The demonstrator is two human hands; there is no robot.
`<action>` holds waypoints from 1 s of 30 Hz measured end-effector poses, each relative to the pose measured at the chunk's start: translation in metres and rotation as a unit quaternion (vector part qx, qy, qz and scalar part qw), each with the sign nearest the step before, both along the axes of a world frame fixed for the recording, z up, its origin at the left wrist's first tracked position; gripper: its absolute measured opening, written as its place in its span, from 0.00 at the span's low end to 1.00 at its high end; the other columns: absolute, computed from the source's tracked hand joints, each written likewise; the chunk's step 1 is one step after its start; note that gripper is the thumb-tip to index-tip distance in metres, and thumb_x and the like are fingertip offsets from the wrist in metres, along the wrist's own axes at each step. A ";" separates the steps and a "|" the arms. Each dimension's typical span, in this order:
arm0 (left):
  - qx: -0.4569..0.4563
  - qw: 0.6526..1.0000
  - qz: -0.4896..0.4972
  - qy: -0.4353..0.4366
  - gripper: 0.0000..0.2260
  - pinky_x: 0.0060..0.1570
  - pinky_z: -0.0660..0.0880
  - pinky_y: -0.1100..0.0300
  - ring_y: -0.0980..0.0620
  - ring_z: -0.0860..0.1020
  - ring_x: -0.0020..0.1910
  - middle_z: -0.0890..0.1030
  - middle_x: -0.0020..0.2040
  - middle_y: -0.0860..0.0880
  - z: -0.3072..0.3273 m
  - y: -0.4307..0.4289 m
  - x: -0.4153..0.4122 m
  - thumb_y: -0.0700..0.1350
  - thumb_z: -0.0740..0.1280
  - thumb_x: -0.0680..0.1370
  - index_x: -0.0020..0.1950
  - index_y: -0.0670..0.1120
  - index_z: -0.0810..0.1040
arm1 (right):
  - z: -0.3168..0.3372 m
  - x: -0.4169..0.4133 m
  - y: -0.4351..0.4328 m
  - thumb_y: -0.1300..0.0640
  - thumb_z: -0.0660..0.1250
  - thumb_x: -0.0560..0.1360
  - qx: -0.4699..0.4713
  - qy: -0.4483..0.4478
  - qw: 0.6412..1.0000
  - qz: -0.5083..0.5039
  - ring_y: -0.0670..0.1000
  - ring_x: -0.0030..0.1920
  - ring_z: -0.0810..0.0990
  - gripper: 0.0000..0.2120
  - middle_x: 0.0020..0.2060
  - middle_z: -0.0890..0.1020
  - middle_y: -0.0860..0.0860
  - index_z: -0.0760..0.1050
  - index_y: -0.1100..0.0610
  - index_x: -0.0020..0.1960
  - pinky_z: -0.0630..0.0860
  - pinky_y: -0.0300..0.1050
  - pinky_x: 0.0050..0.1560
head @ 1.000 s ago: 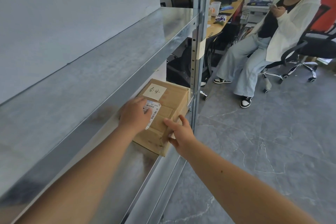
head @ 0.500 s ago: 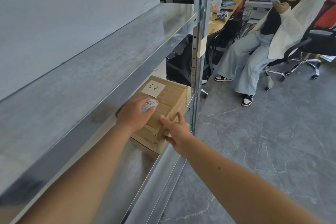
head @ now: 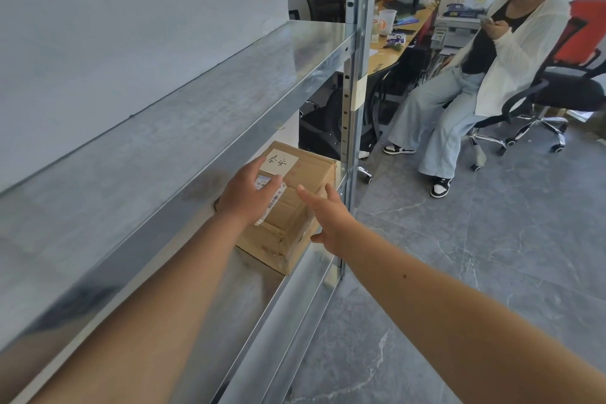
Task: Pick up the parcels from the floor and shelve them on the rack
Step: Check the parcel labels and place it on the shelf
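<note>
A brown cardboard parcel (head: 311, 174) with a handwritten white label and a barcode sticker sits on the lower shelf (head: 252, 298) of the metal rack, close to the upright post (head: 355, 75). My left hand (head: 244, 198) lies over the parcel's top near edge, fingers on the sticker. My right hand (head: 328, 223) is at the parcel's front right corner, fingers spread, thumb above the top and fingertips by the side. I cannot tell whether it still touches the box.
The bare upper shelf (head: 196, 128) overhangs the parcel. A person (head: 511, 52) sits on a wheeled office chair (head: 564, 92) to the right, beside a desk (head: 390, 52) with a monitor. Grey tiled floor (head: 459, 256) stretches along the rack's front.
The parcel has slid a little further in along the lower shelf towards the post. My right hand has loosened from gripping the corner and its fingers have spread.
</note>
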State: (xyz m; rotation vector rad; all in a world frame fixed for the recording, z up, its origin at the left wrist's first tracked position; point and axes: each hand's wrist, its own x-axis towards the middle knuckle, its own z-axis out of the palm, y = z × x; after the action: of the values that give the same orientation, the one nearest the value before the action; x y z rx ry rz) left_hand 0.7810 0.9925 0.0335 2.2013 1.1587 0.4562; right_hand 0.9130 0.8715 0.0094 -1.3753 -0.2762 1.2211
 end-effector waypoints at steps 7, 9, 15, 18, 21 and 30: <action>-0.012 0.999 0.045 -0.007 0.28 0.71 0.68 0.52 0.48 0.70 0.77 0.71 0.79 0.52 0.001 -0.028 0.008 0.59 0.63 0.83 0.83 0.55 0.64 | 0.010 0.009 -0.011 0.44 0.76 0.77 -0.003 -0.002 0.999 0.032 0.63 0.83 0.59 0.49 0.85 0.60 0.54 0.48 0.42 0.86 0.62 0.73 0.77; -0.024 0.997 0.063 -0.026 0.29 0.74 0.67 0.51 0.48 0.70 0.77 0.71 0.79 0.52 0.003 -0.039 0.007 0.61 0.63 0.83 0.82 0.56 0.64 | 0.015 0.013 -0.016 0.44 0.76 0.77 -0.001 -0.002 0.999 0.051 0.63 0.83 0.61 0.46 0.84 0.62 0.53 0.52 0.42 0.85 0.62 0.72 0.77; -0.074 0.987 0.129 -0.058 0.35 0.78 0.60 0.45 0.44 0.59 0.83 0.61 0.85 0.50 0.024 -0.080 -0.006 0.62 0.62 0.82 0.86 0.55 0.52 | 0.032 0.020 -0.034 0.42 0.80 0.73 0.013 -0.055 0.989 0.136 0.63 0.83 0.60 0.51 0.85 0.60 0.52 0.51 0.41 0.85 0.61 0.72 0.78; -0.078 0.979 0.173 -0.068 0.38 0.80 0.60 0.40 0.44 0.58 0.84 0.57 0.86 0.52 0.029 -0.104 -0.030 0.66 0.62 0.80 0.86 0.59 0.51 | 0.046 0.009 -0.045 0.41 0.81 0.71 0.038 -0.080 0.979 0.183 0.63 0.83 0.62 0.53 0.85 0.59 0.53 0.52 0.42 0.86 0.61 0.70 0.79; -0.085 0.968 0.219 -0.094 0.36 0.80 0.57 0.47 0.47 0.56 0.84 0.54 0.86 0.52 0.036 -0.129 -0.055 0.62 0.64 0.83 0.86 0.57 0.50 | 0.060 -0.007 -0.052 0.42 0.80 0.73 0.051 -0.086 0.965 0.241 0.63 0.83 0.61 0.52 0.85 0.59 0.53 0.51 0.41 0.86 0.62 0.69 0.80; -0.080 0.883 0.398 -0.237 0.27 0.70 0.65 0.54 0.49 0.67 0.79 0.67 0.82 0.50 0.056 -0.227 -0.165 0.58 0.65 0.84 0.82 0.56 0.63 | 0.079 -0.114 -0.079 0.42 0.82 0.69 0.051 -0.093 0.907 0.408 0.56 0.75 0.70 0.43 0.76 0.71 0.48 0.67 0.40 0.79 0.70 0.64 0.74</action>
State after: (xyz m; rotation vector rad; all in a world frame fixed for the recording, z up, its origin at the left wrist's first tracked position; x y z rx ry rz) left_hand 0.6158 0.7654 0.0899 1.2683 1.6908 1.1124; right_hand 0.7990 0.7926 0.0883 -1.3167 -1.1223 1.7127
